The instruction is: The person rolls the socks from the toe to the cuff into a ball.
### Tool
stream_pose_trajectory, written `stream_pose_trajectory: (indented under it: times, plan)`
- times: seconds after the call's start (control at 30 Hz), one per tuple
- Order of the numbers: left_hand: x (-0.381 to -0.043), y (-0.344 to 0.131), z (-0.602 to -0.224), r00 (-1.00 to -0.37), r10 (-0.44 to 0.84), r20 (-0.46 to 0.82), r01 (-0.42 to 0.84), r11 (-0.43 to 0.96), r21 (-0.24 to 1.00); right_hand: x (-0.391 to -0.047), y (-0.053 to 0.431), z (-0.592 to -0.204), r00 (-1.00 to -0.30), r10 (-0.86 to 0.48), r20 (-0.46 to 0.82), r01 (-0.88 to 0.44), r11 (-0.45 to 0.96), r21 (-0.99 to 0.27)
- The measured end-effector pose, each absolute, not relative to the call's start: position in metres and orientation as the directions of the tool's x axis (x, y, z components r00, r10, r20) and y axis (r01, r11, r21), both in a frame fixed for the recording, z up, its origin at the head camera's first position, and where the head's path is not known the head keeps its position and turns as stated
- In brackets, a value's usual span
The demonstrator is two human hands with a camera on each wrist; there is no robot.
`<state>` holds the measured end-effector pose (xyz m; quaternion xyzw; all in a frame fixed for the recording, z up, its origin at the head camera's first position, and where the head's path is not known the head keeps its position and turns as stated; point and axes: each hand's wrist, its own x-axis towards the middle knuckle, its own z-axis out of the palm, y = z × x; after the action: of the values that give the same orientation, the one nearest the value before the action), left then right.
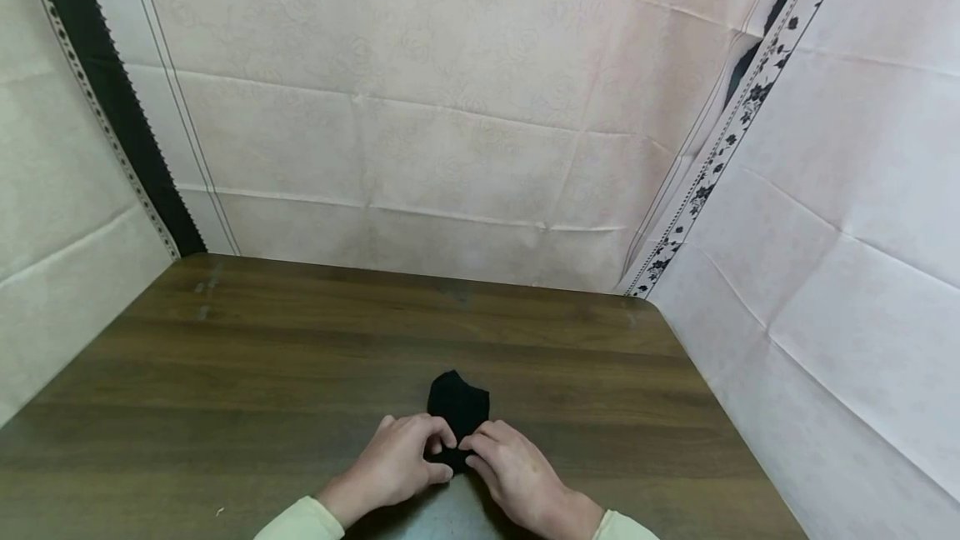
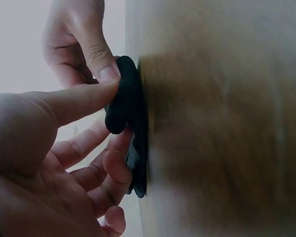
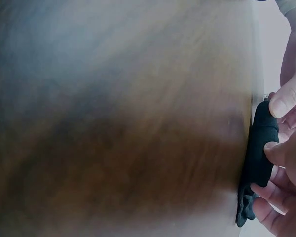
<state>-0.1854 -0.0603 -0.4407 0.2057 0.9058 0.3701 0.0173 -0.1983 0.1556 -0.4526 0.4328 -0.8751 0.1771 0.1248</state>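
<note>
A small piece of black cloth [image 1: 457, 402] lies on the brown tabletop, its far end flat and its near end folded over. My left hand [image 1: 401, 457] pinches the left side of that near end between thumb and fingers. From the right, my right hand [image 1: 517, 469] pinches the same end, its fingertips close to those of the left. In the left wrist view the cloth [image 2: 130, 98] shows a thick rolled edge under both thumbs. The right wrist view shows the cloth [image 3: 261, 148] as a dark roll along the table, fingers tucked beneath its lower part.
The wood-grain tabletop [image 1: 300, 357] spreads around the hands. A pale patterned sheet [image 1: 450, 148] hangs behind its far edge, with white sheets [image 1: 847, 273] along the sides. A tiny pale scrap [image 1: 220, 512] lies at the near left.
</note>
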Motion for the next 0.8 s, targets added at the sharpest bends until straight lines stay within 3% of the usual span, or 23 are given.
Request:
stream_pose_trajectory:
  times: [0.8]
  plan:
    - [-0.1883, -0.0629, -0.4420, -0.906, 0.415, 0.086, 0.361, 0.649, 0.670, -0.1985, 0.1598, -0.4535, -0.597, -0.705, 0.384, -0.795, 0.584, -0.163]
